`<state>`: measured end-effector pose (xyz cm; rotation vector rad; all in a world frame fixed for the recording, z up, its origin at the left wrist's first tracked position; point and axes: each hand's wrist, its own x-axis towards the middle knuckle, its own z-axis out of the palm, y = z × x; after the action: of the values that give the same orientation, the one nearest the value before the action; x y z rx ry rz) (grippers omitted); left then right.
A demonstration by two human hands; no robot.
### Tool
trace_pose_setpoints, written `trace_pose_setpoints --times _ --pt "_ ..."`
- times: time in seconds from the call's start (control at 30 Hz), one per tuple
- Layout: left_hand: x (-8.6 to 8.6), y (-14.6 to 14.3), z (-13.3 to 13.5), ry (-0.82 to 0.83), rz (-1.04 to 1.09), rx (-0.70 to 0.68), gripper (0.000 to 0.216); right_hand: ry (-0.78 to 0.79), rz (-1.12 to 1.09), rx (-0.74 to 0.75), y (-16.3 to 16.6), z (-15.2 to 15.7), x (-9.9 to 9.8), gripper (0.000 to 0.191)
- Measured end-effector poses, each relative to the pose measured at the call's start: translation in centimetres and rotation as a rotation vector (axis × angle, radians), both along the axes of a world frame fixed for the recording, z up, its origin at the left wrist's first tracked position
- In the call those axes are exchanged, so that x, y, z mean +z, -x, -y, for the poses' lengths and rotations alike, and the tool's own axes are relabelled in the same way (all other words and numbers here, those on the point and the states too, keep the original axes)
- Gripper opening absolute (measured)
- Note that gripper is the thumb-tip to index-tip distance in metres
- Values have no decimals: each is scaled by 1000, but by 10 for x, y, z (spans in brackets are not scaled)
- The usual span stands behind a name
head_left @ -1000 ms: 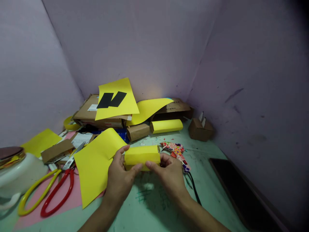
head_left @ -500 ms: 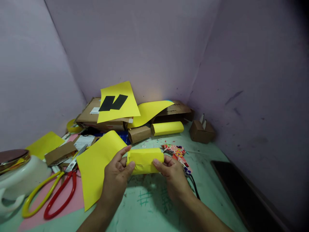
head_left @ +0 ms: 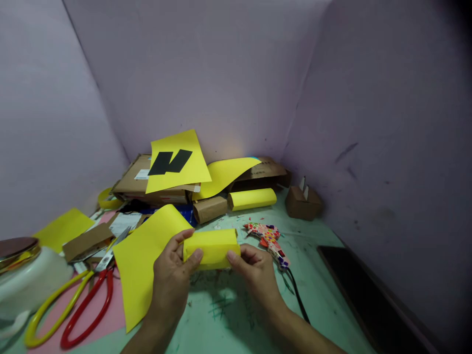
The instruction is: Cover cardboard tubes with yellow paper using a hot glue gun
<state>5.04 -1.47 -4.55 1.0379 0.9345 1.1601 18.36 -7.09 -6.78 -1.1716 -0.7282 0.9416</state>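
The left hand (head_left: 173,275) and right hand (head_left: 254,268) both grip the yellow paper roll (head_left: 211,247) above the near table (head_left: 236,314). It has turned since a moment ago, wrapping tighter, with the yellow sheet (head_left: 147,260) trailing left.

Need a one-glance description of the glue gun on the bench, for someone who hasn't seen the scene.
Start at the green table, just right of the right hand gripping the yellow-wrapped box. The glue gun lies flat there, a black cord trailing toward the viewer. It is the only multicoloured patterned item among plain yellow paper and brown cardboard.
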Motion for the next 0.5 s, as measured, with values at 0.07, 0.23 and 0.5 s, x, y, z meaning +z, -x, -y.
trace_pose_setpoints --times 0.07,0.23,0.5 --pt "1 0 1 22 33 3 62 -12 5 -11 0 -1 0 24" --pt "6 -2 2 2 4 28 57 -17 -22 60 -5 -2 3 20" --pt "10 -3 3 -57 -124 -22 56 22 -140 96 -9 -6 0 26"
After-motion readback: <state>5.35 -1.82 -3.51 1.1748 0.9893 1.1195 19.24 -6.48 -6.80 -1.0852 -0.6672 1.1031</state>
